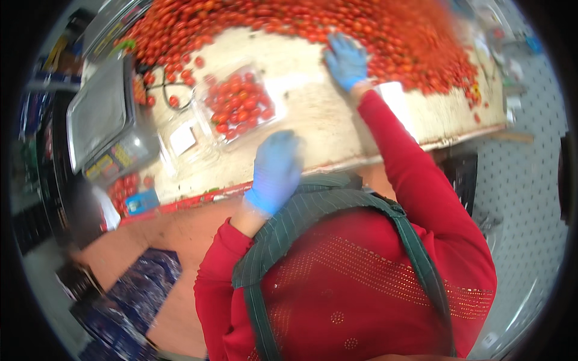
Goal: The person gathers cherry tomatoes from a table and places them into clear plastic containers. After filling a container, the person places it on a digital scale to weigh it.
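Observation:
A large heap of small red tomatoes [271, 16] spreads over the far side of a pale work table [316, 135]. My right hand [347, 63], in a blue glove, lies at the heap's near edge with its fingers apart, touching tomatoes. My left hand [276, 167], also gloved in blue, hovers blurred at the table's near edge, just below a clear plastic punnet [275, 118] filled with tomatoes; whether it holds anything cannot be seen. The punnet's clear lid [198, 151] lies open to its left, near a small white square pad [183, 137].
A scale [122, 144] with a metal pan stands at the left, a cable beside it. Loose tomatoes [124, 187] and a blue box [142, 201] sit at the near left corner. A white sheet [397, 106] lies by my right forearm. Dark blue plastic bags [144, 284] lie lower left.

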Demonstrator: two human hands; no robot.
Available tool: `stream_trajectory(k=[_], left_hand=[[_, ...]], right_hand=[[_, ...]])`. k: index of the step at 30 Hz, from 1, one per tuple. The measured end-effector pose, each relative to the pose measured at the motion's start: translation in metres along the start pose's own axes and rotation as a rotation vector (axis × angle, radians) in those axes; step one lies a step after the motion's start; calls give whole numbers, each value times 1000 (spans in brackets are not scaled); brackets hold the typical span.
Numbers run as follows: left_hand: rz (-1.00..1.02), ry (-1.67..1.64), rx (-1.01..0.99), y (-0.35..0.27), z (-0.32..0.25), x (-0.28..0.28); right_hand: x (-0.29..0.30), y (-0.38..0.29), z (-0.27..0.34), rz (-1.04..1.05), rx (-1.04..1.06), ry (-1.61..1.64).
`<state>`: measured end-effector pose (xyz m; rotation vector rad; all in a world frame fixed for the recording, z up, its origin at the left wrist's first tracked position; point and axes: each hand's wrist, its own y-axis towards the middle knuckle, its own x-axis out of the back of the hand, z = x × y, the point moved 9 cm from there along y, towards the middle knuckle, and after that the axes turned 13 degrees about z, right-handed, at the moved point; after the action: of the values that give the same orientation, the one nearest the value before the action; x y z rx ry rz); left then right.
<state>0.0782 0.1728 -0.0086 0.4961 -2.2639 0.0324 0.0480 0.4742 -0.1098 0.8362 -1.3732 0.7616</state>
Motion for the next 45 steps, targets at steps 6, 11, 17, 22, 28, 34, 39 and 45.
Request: stream_trajectory(k=[6, 11, 17, 22, 28, 34, 39, 45], left_hand=[[163, 33, -128, 72, 24, -12], [238, 190, -108, 145, 77, 16], [326, 415, -68, 249, 129, 4], [519, 489, 47, 292, 137, -42], [402, 726, -106, 279, 121, -67], [732, 609, -116, 223, 114, -76], [872, 177, -34, 202, 105, -49], [494, 162, 116, 204, 106, 14]], right_hand=[[32, -69, 54, 48, 181, 118], [53, -80, 19, 37, 113, 587], [48, -39, -62, -31, -122, 863], [35, 11, -44, -153, -73, 712], [9, 15, -8, 90, -46, 383], [25, -47, 31, 143, 78, 282], [54, -61, 27, 73, 138, 369], [40, 34, 17, -51, 153, 400]])
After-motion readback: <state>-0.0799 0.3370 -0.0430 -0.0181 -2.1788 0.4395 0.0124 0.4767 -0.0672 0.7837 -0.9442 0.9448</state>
